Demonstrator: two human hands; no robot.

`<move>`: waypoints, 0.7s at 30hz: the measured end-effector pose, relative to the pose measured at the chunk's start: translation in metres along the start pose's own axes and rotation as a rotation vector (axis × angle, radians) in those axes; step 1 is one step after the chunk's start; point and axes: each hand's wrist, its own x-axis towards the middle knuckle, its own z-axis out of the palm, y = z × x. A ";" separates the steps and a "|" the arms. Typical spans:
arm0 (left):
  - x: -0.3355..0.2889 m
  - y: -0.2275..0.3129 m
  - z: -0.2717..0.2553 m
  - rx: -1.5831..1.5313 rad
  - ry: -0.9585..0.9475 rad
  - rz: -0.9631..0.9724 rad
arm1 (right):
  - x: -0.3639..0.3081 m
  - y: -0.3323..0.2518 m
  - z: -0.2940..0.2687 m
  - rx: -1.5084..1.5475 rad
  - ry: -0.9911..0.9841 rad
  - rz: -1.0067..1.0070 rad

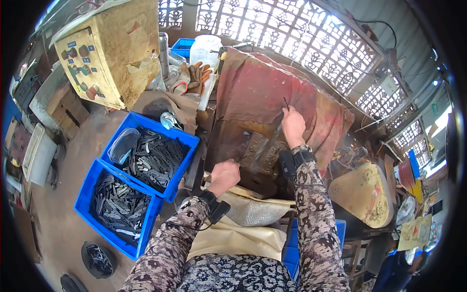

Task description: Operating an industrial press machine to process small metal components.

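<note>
Patterned garment [233,275] at lower-edge ctr, w/ pale cloth [238,242] just above it in frame. Camo sleeves [318,219] rise from bottom edge, each w/ a black wrist device [221,211]. Hands well apart. R hand [293,125], R of ctr, closed on one end of a thin dark strip [286,102]; strip's free end points up against the red cloth [260,90] draped across upper ctr. L hand [225,176], approx. ctr, fingers curled, over near-L side of the dirty work surface; palm hidden, so can't tell if it grips anything. Mid-L: two adjoining blue bins [112,239], both w/ many dark flat pieces [155,158]. Lower L: round dark tub [86,266]. Upper L: yellowish control box [109,53] w/ knobs; gloves [197,77] & white bucket [205,51] to its R. Upper R: lattice window [292,34].
</note>
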 end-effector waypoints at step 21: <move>0.000 -0.002 0.005 0.023 0.015 0.007 | 0.006 -0.006 -0.018 0.084 -0.172 0.119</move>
